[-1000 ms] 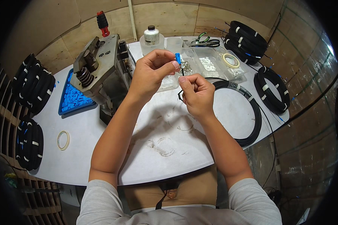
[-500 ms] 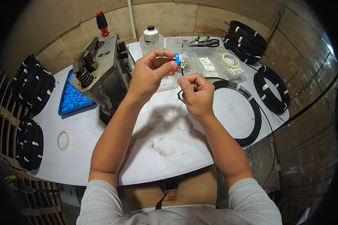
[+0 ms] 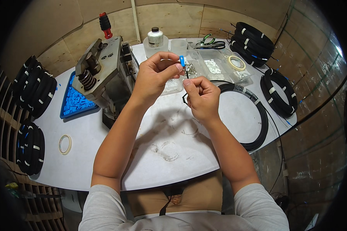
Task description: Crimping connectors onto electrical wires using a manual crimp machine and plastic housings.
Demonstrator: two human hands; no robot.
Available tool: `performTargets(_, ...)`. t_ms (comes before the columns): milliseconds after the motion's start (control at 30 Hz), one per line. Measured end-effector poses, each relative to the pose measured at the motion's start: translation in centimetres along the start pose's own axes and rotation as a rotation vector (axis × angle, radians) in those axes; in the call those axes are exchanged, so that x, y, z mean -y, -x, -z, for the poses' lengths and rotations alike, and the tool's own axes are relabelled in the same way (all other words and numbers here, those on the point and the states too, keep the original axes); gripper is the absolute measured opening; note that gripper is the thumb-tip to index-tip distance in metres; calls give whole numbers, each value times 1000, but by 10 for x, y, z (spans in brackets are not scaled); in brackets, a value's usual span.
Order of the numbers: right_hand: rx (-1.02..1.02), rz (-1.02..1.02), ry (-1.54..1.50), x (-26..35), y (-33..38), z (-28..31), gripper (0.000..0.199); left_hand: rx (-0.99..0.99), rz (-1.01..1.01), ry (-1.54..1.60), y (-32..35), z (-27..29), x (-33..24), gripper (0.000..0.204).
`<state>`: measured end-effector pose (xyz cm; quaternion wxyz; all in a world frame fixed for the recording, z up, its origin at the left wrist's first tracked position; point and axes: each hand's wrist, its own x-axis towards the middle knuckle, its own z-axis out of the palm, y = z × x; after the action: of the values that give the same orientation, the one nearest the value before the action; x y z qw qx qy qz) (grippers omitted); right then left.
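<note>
Between the thumb and fingertips of my left hand [image 3: 153, 79] is a small blue connector [image 3: 182, 60], raised over the far middle of the table. A thin black cable [image 3: 187, 72] runs up to the connector's lower end. Just below it, my right hand [image 3: 204, 99] pinches that cable between thumb and curled fingers, and a bent bit of it shows left of the thumb. Whether the cable's tip sits inside the connector is too small to tell. Right of my right forearm lies a large coil of black cable [image 3: 263, 120].
A metal press [image 3: 108, 61] with a red-black handle stands at left, beside a blue tray [image 3: 80, 112] of blue connectors. Clear bins [image 3: 229, 71] of small metal parts, a white bottle [image 3: 155, 37] and pliers [image 3: 208, 39] stand behind my hands. Tied coils [image 3: 34, 86] line both sides; a tape roll [image 3: 65, 144] lies left.
</note>
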<state>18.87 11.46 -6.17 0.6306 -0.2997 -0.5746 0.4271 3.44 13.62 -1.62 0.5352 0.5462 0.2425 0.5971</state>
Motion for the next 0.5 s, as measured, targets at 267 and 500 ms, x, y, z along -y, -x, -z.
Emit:
performTargets(267, -2, 16, 9, 1, -1, 0, 16, 15, -11, -7, 0, 0, 1, 20)
performTargets(500, -8, 6, 7, 1, -1, 0, 16, 8, -3, 0, 0, 0, 1, 20)
